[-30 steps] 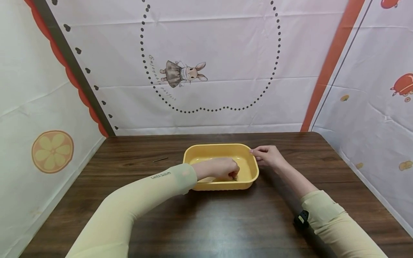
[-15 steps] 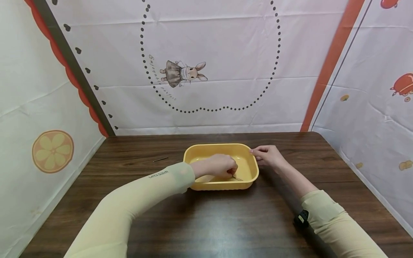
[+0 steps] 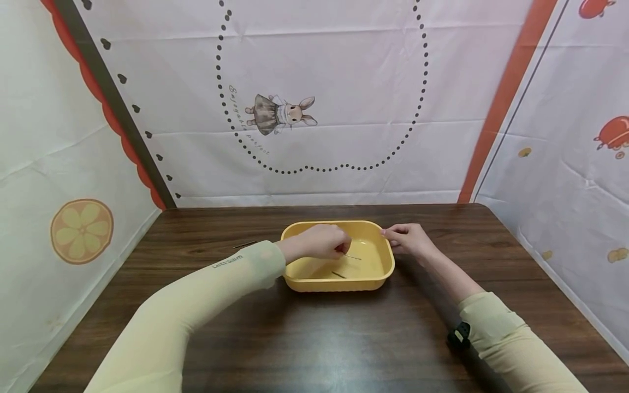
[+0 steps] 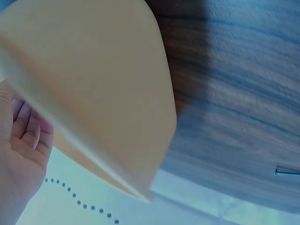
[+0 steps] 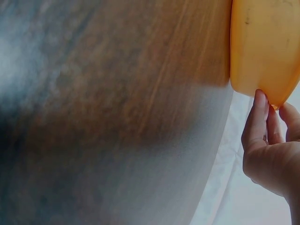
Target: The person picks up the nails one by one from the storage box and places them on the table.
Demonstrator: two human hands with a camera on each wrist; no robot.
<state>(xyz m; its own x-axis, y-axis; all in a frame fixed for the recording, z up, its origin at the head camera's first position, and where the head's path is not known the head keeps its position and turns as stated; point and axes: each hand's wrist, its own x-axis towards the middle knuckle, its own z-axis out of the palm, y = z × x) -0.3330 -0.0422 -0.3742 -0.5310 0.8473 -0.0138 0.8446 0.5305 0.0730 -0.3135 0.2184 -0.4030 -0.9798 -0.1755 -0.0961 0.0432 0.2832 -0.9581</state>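
Observation:
In the head view a yellow tray (image 3: 319, 285) stands on the table. My left hand (image 3: 324, 240) is over its inside with fingers curled, pinching a thin metallic stick (image 3: 354, 257) that points right. A short dark stick (image 3: 339, 275) lies on the tray floor near the front wall. My right hand (image 3: 411, 238) grips the tray's right rim between thumb and fingers. The left wrist view shows my left hand (image 4: 23, 150) partly behind the tray wall (image 4: 103, 70), its fingertips hidden. From the right wrist, my right hand (image 5: 276, 150) holds the tray corner (image 5: 262, 51).
Another thin dark stick (image 3: 244, 244) lies on the wooden table (image 3: 314, 338), left of the tray; its end (image 4: 287, 173) shows in the left wrist view. Printed cloth (image 3: 344, 82) hangs behind the table and along both sides.
My left hand has moved left and slightly back inside the tray with the thin stick, uncovering the short dark stick on the tray floor. My right hand stays on the rim.

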